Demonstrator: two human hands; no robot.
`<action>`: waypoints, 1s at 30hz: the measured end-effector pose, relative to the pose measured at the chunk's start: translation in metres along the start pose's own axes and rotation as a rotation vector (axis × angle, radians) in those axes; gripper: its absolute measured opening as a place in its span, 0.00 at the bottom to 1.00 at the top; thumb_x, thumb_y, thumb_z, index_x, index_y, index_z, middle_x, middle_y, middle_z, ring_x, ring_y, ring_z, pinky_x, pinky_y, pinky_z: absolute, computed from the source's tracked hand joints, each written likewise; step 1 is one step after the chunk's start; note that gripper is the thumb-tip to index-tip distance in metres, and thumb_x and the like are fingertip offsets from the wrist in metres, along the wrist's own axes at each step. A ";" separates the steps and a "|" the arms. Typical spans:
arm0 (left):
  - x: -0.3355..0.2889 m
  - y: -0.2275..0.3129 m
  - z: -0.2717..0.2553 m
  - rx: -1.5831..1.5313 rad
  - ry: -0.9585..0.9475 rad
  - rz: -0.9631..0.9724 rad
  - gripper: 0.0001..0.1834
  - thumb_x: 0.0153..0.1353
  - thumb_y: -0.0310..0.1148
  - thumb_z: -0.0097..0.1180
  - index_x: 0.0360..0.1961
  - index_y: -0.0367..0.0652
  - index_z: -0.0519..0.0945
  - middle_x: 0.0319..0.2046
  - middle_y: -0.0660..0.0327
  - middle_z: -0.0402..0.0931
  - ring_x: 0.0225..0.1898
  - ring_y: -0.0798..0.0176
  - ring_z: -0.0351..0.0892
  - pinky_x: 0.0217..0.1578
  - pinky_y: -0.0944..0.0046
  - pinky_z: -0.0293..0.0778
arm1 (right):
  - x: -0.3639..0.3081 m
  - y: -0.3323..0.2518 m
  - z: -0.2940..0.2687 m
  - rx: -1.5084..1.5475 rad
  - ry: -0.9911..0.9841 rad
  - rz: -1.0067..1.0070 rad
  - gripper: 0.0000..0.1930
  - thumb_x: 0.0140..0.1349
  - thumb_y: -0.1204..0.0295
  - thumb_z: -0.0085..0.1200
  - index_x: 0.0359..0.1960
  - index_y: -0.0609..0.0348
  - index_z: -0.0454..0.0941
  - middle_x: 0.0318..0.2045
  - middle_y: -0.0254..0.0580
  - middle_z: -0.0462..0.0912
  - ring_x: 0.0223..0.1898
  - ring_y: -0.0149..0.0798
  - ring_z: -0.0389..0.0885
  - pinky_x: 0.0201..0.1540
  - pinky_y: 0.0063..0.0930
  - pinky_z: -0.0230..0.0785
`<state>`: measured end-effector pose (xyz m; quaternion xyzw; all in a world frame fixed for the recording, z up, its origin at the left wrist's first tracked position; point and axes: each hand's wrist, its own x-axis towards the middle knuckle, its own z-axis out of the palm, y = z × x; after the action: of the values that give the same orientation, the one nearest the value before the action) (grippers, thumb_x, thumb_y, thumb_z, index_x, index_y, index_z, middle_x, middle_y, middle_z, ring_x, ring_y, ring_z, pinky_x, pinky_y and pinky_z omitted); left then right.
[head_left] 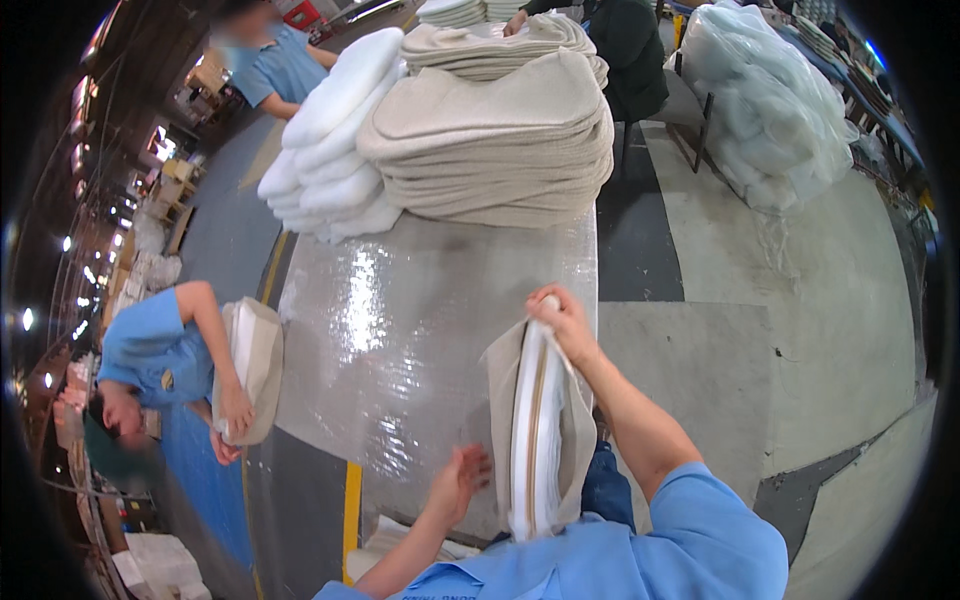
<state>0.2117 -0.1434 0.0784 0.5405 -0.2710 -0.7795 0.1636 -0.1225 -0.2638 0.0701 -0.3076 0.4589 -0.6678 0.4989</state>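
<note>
I had the right grip (562,318) closed on the far end of the white cushion pad (521,450) in its beige cover (505,375), edge-up over the near worktop (440,310), apparently steadying it; the open left grip (462,484) hung alongside.

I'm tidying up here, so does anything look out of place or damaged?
The white stack, left of the front beige stack, looks askew: its pads are staggered rather than squared up. I see no obvious spill or damage.
</note>
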 end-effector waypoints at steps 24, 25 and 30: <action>-0.027 -0.028 -0.032 0.067 0.699 0.682 0.37 0.79 0.57 0.41 0.53 0.28 0.84 0.48 0.49 0.86 0.49 0.61 0.82 0.53 0.62 0.75 | -0.043 -0.044 -0.013 -0.633 0.217 -0.016 0.17 0.69 0.59 0.61 0.33 0.63 0.80 0.31 0.34 0.78 0.35 0.29 0.70 0.41 0.27 0.66; -0.027 -0.023 -0.035 0.086 0.682 0.689 0.35 0.79 0.56 0.42 0.52 0.29 0.85 0.47 0.49 0.86 0.48 0.61 0.82 0.52 0.61 0.75 | -0.054 -0.046 -0.025 -0.617 0.235 -0.023 0.17 0.69 0.59 0.61 0.33 0.63 0.80 0.32 0.34 0.78 0.36 0.29 0.70 0.42 0.27 0.66; -0.082 -0.025 -0.063 -0.041 0.443 0.629 0.30 0.79 0.52 0.46 0.55 0.32 0.83 0.48 0.57 0.85 0.47 0.65 0.81 0.50 0.63 0.75 | -0.150 -0.052 -0.033 -0.495 0.257 0.187 0.14 0.71 0.62 0.57 0.42 0.62 0.83 0.35 0.33 0.80 0.40 0.28 0.74 0.46 0.26 0.67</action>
<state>0.3012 -0.0941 0.1084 0.5829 -0.3662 -0.5610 0.4599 -0.1242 -0.1067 0.1119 -0.2891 0.6937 -0.5201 0.4057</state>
